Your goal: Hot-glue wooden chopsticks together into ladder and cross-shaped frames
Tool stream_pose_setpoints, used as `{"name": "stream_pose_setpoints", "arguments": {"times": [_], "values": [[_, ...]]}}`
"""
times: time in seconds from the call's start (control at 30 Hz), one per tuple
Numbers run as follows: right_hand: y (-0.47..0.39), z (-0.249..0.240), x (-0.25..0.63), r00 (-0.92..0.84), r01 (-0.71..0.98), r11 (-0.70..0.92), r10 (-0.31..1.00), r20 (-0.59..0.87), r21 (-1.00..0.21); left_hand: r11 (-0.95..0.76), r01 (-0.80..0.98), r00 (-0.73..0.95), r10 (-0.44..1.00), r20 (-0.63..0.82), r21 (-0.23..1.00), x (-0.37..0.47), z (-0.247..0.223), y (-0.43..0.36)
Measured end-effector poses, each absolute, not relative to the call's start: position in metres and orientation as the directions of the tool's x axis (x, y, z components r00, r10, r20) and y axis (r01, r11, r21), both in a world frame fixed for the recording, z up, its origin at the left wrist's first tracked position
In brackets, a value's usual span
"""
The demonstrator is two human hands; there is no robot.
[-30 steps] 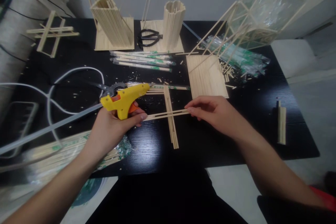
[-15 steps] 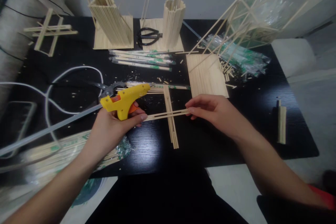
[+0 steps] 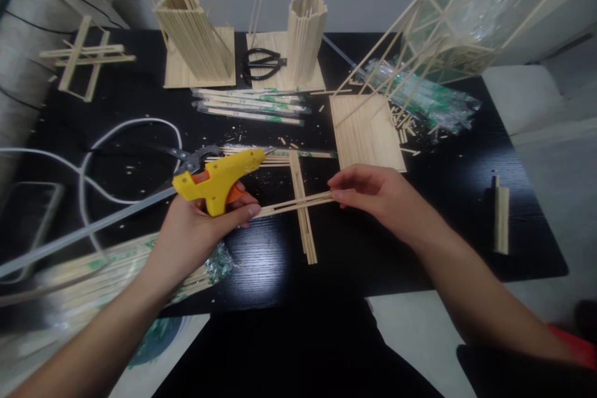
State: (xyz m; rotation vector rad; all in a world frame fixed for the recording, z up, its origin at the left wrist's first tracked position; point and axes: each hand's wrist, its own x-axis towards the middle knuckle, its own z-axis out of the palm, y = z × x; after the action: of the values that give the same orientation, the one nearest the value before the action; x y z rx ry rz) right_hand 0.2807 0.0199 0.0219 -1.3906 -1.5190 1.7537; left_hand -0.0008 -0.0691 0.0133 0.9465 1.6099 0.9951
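Observation:
My left hand point(image 3: 205, 217) is closed around a yellow hot glue gun point(image 3: 219, 181) with an orange trigger, its nozzle pointing right. The thumb and fingertips of that hand also pinch the left end of a narrow pair of bamboo sticks point(image 3: 284, 204). At their right end, my right hand point(image 3: 368, 189) grips the same sticks between thumb and fingers. They lie crosswise over a second, lengthwise strip of sticks point(image 3: 305, 233), forming a cross on the black table. A long clear glue stick point(image 3: 112, 221) extends from the gun's back.
Behind stand two stick-built holders point(image 3: 191, 37) point(image 3: 305, 37) on flat bases, with black-handled scissors point(image 3: 263, 65) between. A stick panel point(image 3: 366, 130) joins a frame at right. Wrapped chopsticks point(image 3: 252, 106), pliers point(image 3: 200, 158), a white cord point(image 3: 135, 121) and a small stick bundle point(image 3: 501, 217) lie around.
Almost nothing differs. The glue gun has tilted and shifted very slightly left, and the view has moved a little; both hands keep hold of the crosswise sticks.

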Motion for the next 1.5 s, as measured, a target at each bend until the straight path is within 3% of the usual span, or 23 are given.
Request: {"name": "stream_pose_setpoints", "arguments": {"times": [0.63, 1.37, 1.5], "values": [[0.021, 0.022, 0.282, -0.414, 0.241, -0.302, 0.828, -0.379, -0.922, 0.367, 0.218, -0.306, 0.906, -0.293, 0.904, 0.005, 0.023, -0.074], [0.020, 0.020, 0.282, -0.439, 0.173, -0.387, 0.792, -0.423, -0.905, 0.383, 0.203, -0.341, 0.890, -0.301, 0.901, 0.006, 0.022, -0.077], [0.020, 0.018, 0.283, -0.443, 0.155, -0.385, 0.796, -0.413, -0.910, 0.337, 0.211, -0.365, 0.898, -0.246, 0.918, 0.005, 0.015, -0.077]]}}
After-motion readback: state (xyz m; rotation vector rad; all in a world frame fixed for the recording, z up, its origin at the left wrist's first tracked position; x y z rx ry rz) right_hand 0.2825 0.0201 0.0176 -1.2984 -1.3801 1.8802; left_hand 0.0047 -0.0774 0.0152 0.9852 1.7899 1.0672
